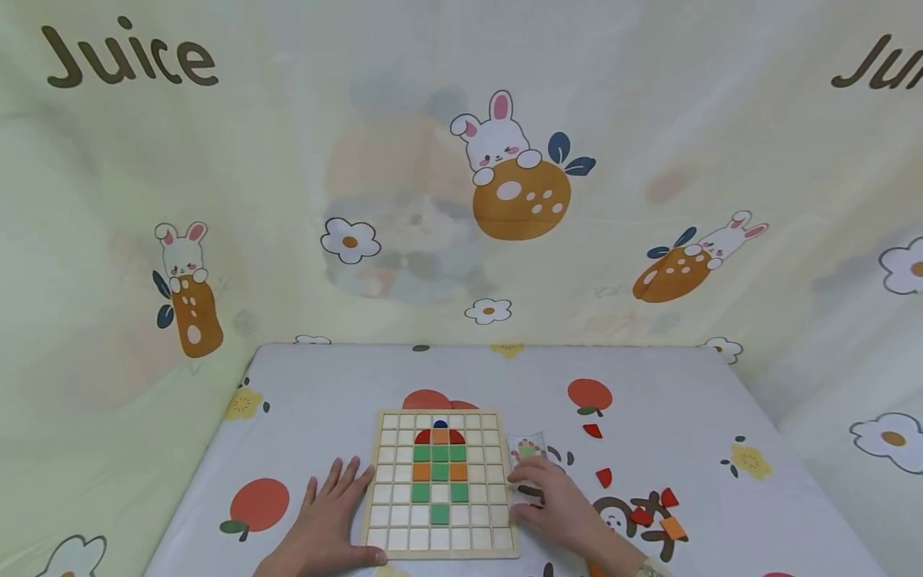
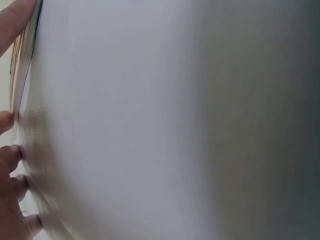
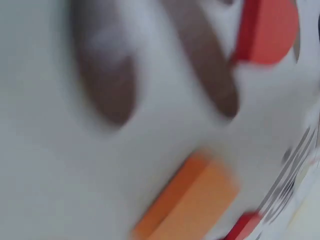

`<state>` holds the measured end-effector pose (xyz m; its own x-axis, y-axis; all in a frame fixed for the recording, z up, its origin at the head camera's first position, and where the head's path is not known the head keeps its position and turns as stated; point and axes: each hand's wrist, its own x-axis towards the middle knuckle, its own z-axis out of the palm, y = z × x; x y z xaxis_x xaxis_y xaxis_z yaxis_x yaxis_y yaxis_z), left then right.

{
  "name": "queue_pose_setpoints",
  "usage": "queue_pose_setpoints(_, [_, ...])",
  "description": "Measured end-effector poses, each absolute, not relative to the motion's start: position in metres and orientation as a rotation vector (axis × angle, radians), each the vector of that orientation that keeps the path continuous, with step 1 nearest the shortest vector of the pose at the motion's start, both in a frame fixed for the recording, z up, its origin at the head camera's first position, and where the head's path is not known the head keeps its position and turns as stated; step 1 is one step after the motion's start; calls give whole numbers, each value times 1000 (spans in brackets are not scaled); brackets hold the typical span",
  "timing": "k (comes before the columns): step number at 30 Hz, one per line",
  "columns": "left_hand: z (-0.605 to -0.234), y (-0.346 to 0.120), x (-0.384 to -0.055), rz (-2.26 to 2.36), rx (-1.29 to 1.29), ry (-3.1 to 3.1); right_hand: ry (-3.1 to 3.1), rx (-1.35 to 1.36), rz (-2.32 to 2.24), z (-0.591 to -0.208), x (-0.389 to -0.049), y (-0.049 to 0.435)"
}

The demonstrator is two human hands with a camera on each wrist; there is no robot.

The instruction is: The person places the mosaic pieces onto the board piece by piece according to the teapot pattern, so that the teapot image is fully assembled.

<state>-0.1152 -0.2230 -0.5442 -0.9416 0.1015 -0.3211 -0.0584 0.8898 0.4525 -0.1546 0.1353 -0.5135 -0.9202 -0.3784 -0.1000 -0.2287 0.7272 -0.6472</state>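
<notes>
At lower centre of the frame, green tiles could shift if the spread-fingered left hand or right hand, fingertips apart, jolts the grid board.

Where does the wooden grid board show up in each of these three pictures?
Head view: wooden grid board, bottom centre, seen from above.
Left wrist view: a strip of its edge, upper left.
Right wrist view: I cannot make it out there.
Shared landmark: the left hand, touching the board in the head and left wrist views.
</notes>
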Motion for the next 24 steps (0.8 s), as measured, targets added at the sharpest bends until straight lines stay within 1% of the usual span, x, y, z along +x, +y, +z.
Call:
queue_pose_setpoints(3, [-545, -223, -115, 669, 29, 2719, 2749, -405, -968, -515, -154, 150])
queue_pose_setpoints(10, [-544, -223, -115, 674, 30, 2714, 2793, -121, -916, -510, -150, 185])
queue_pose_setpoints(24, [-542, -223, -112, 682, 47, 2727, 2736, 59, -850, -514, -139, 265])
